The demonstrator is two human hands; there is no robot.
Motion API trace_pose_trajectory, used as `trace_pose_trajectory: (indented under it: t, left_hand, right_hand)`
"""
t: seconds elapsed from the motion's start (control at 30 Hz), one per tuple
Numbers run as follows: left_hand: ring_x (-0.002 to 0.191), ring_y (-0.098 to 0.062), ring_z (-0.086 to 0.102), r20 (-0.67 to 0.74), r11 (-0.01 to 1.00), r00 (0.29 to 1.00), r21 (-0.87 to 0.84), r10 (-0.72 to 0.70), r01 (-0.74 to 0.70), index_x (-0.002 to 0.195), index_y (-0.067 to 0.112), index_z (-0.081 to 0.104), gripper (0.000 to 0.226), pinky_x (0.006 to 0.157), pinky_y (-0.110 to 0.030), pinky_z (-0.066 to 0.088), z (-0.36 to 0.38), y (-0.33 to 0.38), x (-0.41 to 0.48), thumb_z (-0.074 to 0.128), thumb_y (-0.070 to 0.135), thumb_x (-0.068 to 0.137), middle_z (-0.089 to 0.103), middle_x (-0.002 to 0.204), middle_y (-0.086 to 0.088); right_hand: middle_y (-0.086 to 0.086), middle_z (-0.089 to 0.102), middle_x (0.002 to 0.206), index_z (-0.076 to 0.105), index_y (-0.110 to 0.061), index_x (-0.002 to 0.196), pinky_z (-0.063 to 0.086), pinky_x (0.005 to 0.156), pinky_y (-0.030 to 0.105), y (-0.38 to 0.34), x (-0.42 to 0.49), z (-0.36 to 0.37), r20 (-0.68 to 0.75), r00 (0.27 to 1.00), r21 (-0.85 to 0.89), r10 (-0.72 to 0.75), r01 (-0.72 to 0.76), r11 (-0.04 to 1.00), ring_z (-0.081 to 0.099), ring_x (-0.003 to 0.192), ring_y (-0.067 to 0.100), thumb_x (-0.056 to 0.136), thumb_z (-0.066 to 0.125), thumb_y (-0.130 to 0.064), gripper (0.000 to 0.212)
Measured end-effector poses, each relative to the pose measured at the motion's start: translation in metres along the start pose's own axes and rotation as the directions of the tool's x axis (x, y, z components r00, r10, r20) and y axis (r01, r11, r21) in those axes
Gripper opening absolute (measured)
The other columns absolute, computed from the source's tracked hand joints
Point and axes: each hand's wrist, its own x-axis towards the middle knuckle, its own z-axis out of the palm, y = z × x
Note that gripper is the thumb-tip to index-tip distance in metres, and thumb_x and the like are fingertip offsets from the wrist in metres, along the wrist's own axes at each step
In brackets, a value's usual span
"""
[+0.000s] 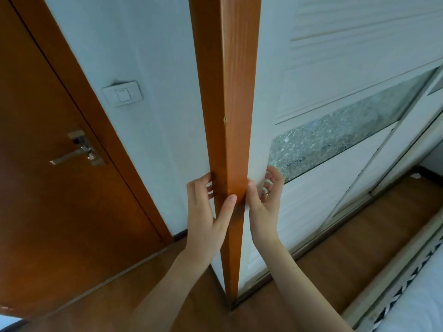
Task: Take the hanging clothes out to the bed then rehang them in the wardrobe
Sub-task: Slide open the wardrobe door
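Observation:
The wardrobe has an orange-brown wooden side post [230, 116] and a white sliding door [311, 200] with a frosted glass band [335, 137]. The door stands closed against the post, so no clothes show. My left hand [206, 212] grips the post, thumb on its front face and fingers curled round its left edge. My right hand [263, 202] is at the door's left edge, thumb pressed at the seam by the post and fingers curled against the white panel. The bed [419, 295] shows only as a white corner at the lower right.
A brown room door [48, 164] with a metal lever handle [79, 152] stands shut at the left. A light switch [122, 93] sits on the white wall beside it. Wooden floor [359, 236] runs between wardrobe and bed.

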Motion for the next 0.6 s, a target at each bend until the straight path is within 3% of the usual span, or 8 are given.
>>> trace_pose_trajectory:
  t: [0.07, 0.2, 0.27, 0.4, 0.5, 0.6]
  left_hand:
    - [0.111, -0.018, 0.062, 0.010, 1.000, 1.000, -0.006, 0.017, -0.017, 0.133, 0.022, 0.047, 0.066, 0.087, -0.040, 0.059, -0.001, -0.001, 0.001, 0.051, 0.067, 0.083, 0.054, 0.130, 0.002]
    - [0.109, -0.019, 0.062, 0.022, 0.999, 0.999, 0.005, 0.049, -0.049, 0.131, 0.021, 0.050, 0.063, 0.086, -0.039, 0.060, -0.003, -0.005, 0.003, 0.052, 0.064, 0.084, 0.055, 0.128, 0.000]
    - [0.108, -0.020, 0.063, 0.023, 0.998, 0.997, 0.007, 0.069, -0.069, 0.130, 0.022, 0.049, 0.061, 0.085, -0.040, 0.060, -0.004, -0.006, 0.004, 0.053, 0.063, 0.085, 0.055, 0.127, -0.001]
    - [0.107, -0.020, 0.063, 0.028, 0.994, 0.994, 0.012, 0.109, -0.109, 0.129, 0.025, 0.047, 0.057, 0.083, -0.039, 0.060, -0.005, -0.008, 0.005, 0.055, 0.061, 0.086, 0.056, 0.125, -0.003]
    - [0.106, -0.021, 0.063, 0.028, 0.992, 0.992, 0.030, 0.121, -0.122, 0.129, 0.025, 0.045, 0.056, 0.080, -0.040, 0.060, -0.006, -0.009, 0.005, 0.053, 0.061, 0.086, 0.056, 0.124, -0.005]
    - [0.103, -0.023, 0.064, 0.028, 0.988, 0.989, 0.049, 0.146, -0.147, 0.128, 0.025, 0.044, 0.055, 0.078, -0.042, 0.061, -0.007, -0.009, 0.007, 0.050, 0.062, 0.088, 0.058, 0.123, -0.008]
  right_hand:
    - [-0.002, 0.046, 0.129, 0.038, -0.046, 0.123, 0.049, 0.097, 0.049, 0.002, 0.003, 0.004, -0.032, 0.999, 0.004, -0.011, 0.011, 1.000, 0.050, 0.121, 0.021, 0.082, 0.058, -0.060, 0.048]
    - [-0.001, 0.047, 0.124, 0.040, -0.042, 0.121, 0.047, 0.096, 0.046, 0.005, 0.004, 0.009, -0.113, 0.991, -0.042, -0.075, 0.071, 0.997, 0.050, 0.116, 0.015, 0.086, 0.057, -0.046, 0.039]
    - [0.000, 0.047, 0.123, 0.042, -0.042, 0.122, 0.047, 0.095, 0.045, 0.007, 0.004, 0.012, -0.151, 0.984, -0.066, -0.095, 0.086, 0.994, 0.050, 0.115, 0.017, 0.086, 0.057, -0.048, 0.039]
    - [0.002, 0.049, 0.118, 0.044, -0.043, 0.122, 0.047, 0.088, 0.033, 0.014, 0.009, 0.010, -0.207, 0.968, -0.087, -0.140, 0.124, 0.988, 0.052, 0.109, 0.018, 0.086, 0.056, -0.053, 0.039]
    - [0.003, 0.050, 0.115, 0.046, -0.029, 0.127, 0.046, 0.089, 0.032, 0.023, 0.011, 0.010, -0.264, 0.953, -0.111, -0.150, 0.124, 0.986, 0.051, 0.109, 0.017, 0.089, 0.053, -0.044, 0.041]
    - [0.006, 0.044, 0.117, 0.040, -0.014, 0.133, 0.039, 0.095, 0.028, 0.029, 0.019, 0.017, -0.302, 0.930, -0.275, -0.209, 0.124, 0.953, 0.045, 0.113, 0.018, 0.093, 0.038, -0.053, 0.056]
